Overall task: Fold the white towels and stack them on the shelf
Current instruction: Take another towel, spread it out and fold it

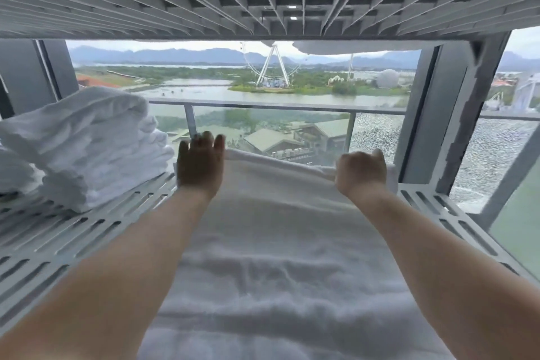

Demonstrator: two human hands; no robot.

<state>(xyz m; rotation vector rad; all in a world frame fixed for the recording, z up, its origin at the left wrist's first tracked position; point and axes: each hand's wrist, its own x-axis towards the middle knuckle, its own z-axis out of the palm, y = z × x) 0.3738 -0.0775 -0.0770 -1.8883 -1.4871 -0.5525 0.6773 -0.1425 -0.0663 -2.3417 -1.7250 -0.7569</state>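
Towel [277, 242] edge beneath left hand [200, 164], in grip of right hand [361, 174]

Soft, overcast daylight comes through the far window [263, 90], backlighting the scene. Shadows are faint. The near towel [277, 257] looks blurred; wide-angle distortion bends the edges.

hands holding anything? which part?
The right hand grips the white towel at its far right corner, fingers curled on the edge. The left hand rests flat on the far left corner, fingers straight, not gripping.
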